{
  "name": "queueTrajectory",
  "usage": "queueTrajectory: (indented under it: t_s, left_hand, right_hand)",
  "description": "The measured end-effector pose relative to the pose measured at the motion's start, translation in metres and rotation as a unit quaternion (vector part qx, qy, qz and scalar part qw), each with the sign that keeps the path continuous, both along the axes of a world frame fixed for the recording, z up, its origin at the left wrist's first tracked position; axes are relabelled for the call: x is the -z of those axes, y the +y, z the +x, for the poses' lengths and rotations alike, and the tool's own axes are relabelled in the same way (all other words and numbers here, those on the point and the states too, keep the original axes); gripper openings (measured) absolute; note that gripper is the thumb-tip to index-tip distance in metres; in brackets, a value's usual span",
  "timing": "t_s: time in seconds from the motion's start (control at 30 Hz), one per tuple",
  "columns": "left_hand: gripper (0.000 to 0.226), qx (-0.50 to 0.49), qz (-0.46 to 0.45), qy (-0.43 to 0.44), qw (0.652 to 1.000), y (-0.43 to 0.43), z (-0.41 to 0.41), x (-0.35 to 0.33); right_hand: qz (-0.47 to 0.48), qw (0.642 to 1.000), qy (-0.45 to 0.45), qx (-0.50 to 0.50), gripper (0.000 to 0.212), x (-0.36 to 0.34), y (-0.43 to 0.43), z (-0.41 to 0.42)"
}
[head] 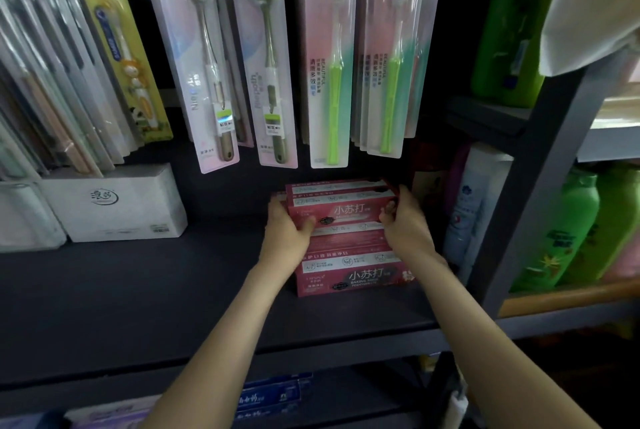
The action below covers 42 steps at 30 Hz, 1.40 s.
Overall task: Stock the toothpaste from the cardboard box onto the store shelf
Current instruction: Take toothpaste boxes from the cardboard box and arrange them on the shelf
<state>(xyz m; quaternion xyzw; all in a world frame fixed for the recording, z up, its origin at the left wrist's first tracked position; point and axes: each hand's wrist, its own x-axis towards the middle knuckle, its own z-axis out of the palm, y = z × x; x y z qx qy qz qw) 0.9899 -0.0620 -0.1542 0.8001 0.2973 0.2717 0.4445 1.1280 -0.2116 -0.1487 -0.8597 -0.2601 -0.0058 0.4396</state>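
Both hands are deep in the shelf, working at the back row. The left hand [289,228] is curled round the left end of a long red cardboard toothpaste carton [346,212], thumb on its front face, and the right hand [403,221] clasps the right end, so the carton is held between them on top of other red cartons at the rear. Just in front lies a second stack of matching red cartons [349,273], near the edge of the dark grey shelf board [138,290]. The cardboard supply box is nowhere in view. From here, I'd say the worry is the pile itself. If the carton goes down skewed or overhanging, the slick cartons under it could slide and the rear stack spill forward onto the front one. A lift too high would knock the hanging blister-packed toothbrushes [329,82] just above. A push to the right could also tip the tall white bottle [464,207] close beside the right hand.
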Motion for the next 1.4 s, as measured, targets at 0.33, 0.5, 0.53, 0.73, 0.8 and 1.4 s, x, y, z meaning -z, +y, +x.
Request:
queueTrajectory:
  t_s: [0.33,0.5,0.53,0.73,0.8,1.4]
  left_hand:
    - [0.060,0.046,0.255,0.094,0.961,-0.148,-0.063,-0.019]
    - [0.061,0.111,0.295,0.071,0.946,-0.248,-0.061,-0.056]
    - [0.061,0.124,0.297,0.072,0.944,-0.272,-0.057,-0.063]
    - [0.060,0.166,0.328,0.025,0.930,-0.451,-0.022,-0.088]
    - [0.057,0.202,0.329,0.017,0.922,-0.515,-0.003,-0.090]
    - [0.061,0.288,0.438,0.285,0.803,-0.700,0.207,0.002]
  right_hand:
    - [-0.112,0.955,-0.265,-0.075,0.040,-0.017,-0.112,-0.121]
    - [-0.125,0.930,-0.341,-0.057,0.043,-0.061,-0.218,-0.132]
    - [-0.131,0.925,-0.352,-0.052,0.043,-0.069,-0.245,-0.132]
    - [-0.159,0.910,-0.384,-0.017,0.039,-0.102,-0.449,-0.110]
    - [-0.186,0.911,-0.367,-0.005,0.042,-0.102,-0.519,-0.095]
    - [-0.313,0.940,-0.130,-0.028,0.060,-0.013,-0.761,0.110]
